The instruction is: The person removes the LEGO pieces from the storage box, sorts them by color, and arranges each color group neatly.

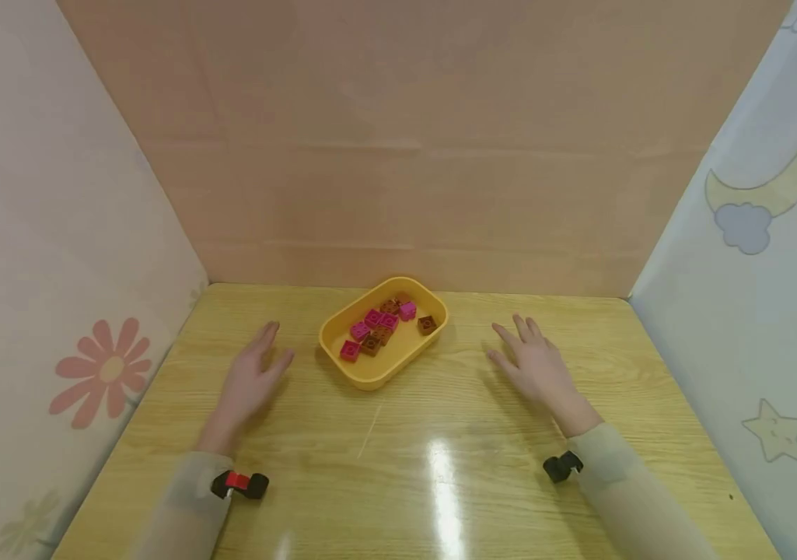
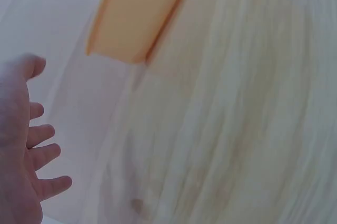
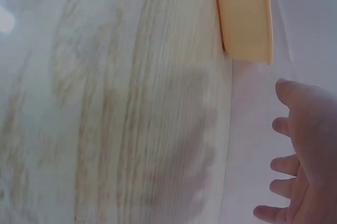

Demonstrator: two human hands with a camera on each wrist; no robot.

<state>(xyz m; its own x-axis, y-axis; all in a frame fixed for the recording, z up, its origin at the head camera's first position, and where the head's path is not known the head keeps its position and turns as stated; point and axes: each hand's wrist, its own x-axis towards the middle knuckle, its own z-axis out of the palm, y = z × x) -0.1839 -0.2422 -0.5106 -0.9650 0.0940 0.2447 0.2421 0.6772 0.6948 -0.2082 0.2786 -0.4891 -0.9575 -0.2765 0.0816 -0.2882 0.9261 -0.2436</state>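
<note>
A yellow plastic tray [image 1: 408, 354] stands on the table near the back, set at a slant. Inside it lie several small toy bricks, some pink [image 1: 360, 331] and some brown [image 1: 427, 325]. To the tray's left is my left hand [image 1: 247, 381], fingers extended and holding nothing. My right hand [image 1: 536, 364] is over the table to the right of the tray, fingers spread and likewise holding nothing. Both wrist views show the outside wall of the tray [image 2: 139, 13] beyond the fingers, with a gap between; the bricks are hidden there.
The wooden table [image 1: 342, 482] is bounded by a tan back panel [image 1: 398, 155] and by patterned side panels, the left with a flower [image 1: 111, 369] and the right with a moon [image 1: 790, 187]. Black wrist straps [image 1: 562, 467] sit at both cuffs.
</note>
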